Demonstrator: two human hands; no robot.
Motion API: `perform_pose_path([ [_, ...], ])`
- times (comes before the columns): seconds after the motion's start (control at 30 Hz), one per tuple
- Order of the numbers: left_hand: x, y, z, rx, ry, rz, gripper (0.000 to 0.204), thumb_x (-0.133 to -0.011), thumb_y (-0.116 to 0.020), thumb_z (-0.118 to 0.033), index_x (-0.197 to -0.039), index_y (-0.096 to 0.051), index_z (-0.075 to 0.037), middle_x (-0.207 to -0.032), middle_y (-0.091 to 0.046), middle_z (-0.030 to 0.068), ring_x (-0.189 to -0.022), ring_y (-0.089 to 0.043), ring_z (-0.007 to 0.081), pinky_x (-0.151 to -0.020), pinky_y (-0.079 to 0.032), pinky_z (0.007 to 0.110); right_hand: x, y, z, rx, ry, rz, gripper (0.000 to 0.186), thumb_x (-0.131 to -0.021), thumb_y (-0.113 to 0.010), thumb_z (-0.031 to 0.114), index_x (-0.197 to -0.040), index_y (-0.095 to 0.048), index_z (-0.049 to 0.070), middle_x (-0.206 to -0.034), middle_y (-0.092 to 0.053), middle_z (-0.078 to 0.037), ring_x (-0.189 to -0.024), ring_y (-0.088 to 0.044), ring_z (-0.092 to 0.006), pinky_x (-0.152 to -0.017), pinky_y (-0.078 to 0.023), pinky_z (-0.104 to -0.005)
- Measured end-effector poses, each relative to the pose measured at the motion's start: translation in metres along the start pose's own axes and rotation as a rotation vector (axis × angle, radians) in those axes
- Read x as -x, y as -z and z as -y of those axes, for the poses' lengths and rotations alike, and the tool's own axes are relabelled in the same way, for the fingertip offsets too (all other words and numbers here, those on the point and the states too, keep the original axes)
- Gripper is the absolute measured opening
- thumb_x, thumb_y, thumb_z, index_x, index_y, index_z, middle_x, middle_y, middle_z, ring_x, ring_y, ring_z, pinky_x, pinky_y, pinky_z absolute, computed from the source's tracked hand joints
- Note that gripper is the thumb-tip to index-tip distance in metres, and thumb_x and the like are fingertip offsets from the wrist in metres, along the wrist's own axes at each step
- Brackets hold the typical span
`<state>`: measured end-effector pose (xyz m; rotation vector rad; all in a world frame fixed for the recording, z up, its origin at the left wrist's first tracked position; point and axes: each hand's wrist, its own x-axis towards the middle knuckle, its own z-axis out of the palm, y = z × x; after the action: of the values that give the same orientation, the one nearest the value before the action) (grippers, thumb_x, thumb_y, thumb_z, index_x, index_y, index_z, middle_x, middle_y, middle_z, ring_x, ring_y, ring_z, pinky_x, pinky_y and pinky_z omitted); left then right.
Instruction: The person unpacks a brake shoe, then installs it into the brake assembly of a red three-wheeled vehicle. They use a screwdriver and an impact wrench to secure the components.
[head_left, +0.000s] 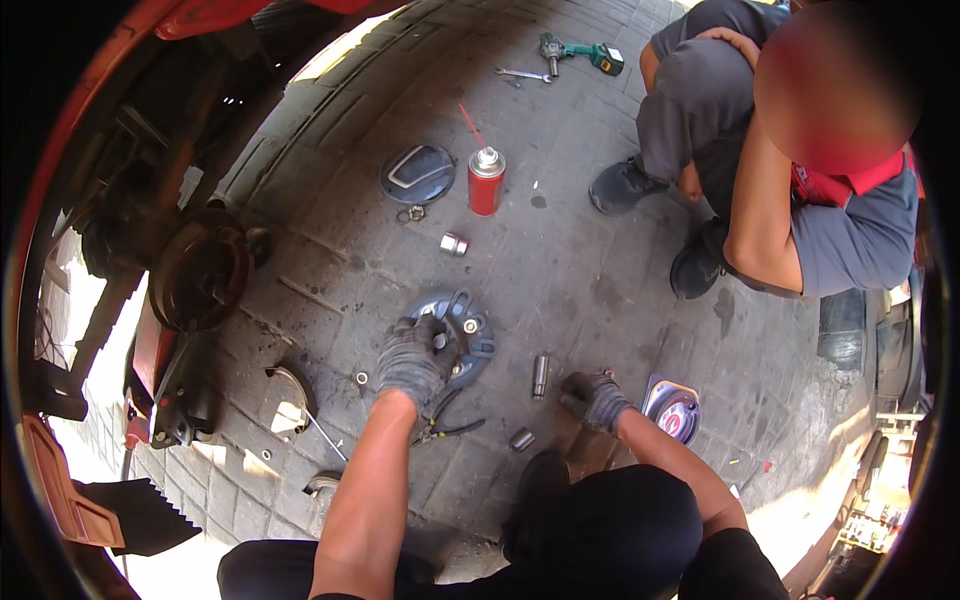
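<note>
My left hand [415, 358], in a grey work glove, presses down on a round dark metal backing plate [470, 335] that lies on the paving, fingers curled over its middle. My right hand [592, 397], also gloved, rests on the ground to the right, fingers closed; whether it holds anything small I cannot tell. A metal socket [540, 375] lies between the hands, and a shorter one [521, 439] just below. Pliers [448, 428] lie under my left wrist.
A red spray can [486, 180], a dark round cap [417, 173], a small socket [453, 244], a spanner [522, 74] and a green power drill [585, 54] lie farther out. Another person [780, 170] squats at the right. A vehicle's brake hub [200, 270] is left, with brake shoes [293, 390] below.
</note>
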<state>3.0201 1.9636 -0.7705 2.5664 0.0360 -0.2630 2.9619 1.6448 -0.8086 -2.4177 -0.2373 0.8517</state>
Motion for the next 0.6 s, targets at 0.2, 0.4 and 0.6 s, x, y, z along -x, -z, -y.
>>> perform_pose_path([
  [0.2, 0.013, 0.001, 0.022, 0.088, 0.16, 0.091, 0.05, -0.075, -0.072, -0.038, -0.109, -0.062, -0.003, -0.103, -0.061, 0.0225, -0.097, -0.059, 0.0382, -0.089, -0.047, 0.045, -0.051, 0.003, 0.052, 0.089, 0.162, 0.045, 0.031, -0.083, -0.064, 0.029, -0.102, -0.064, 0.004, -0.095, -0.067, -0.018, -0.09, -0.064, -0.0373, -0.081, -0.05, -0.0438],
  [0.4, 0.001, 0.004, 0.017, 0.168, 0.121, 0.158, 0.068, -0.068, -0.078, -0.036, -0.124, -0.055, -0.007, -0.114, -0.063, 0.0225, -0.107, -0.059, 0.0377, -0.094, -0.046, 0.043, -0.083, 0.012, 0.079, 0.115, 0.098, 0.21, 0.034, -0.086, -0.063, 0.031, -0.105, -0.063, 0.003, -0.099, -0.067, -0.018, -0.093, -0.065, -0.0348, -0.082, -0.051, -0.041],
  [0.6, -0.002, -0.001, 0.01, 0.05, 0.135, 0.221, 0.068, -0.072, -0.072, -0.038, -0.13, -0.053, -0.008, -0.123, -0.057, 0.0239, -0.114, -0.055, 0.0379, -0.099, -0.044, 0.043, -0.126, 0.06, 0.103, 0.164, 0.117, 0.191, 0.037, -0.084, -0.063, 0.034, -0.109, -0.065, 0.006, -0.099, -0.069, -0.017, -0.093, -0.066, -0.0334, -0.082, -0.051, -0.0409],
])
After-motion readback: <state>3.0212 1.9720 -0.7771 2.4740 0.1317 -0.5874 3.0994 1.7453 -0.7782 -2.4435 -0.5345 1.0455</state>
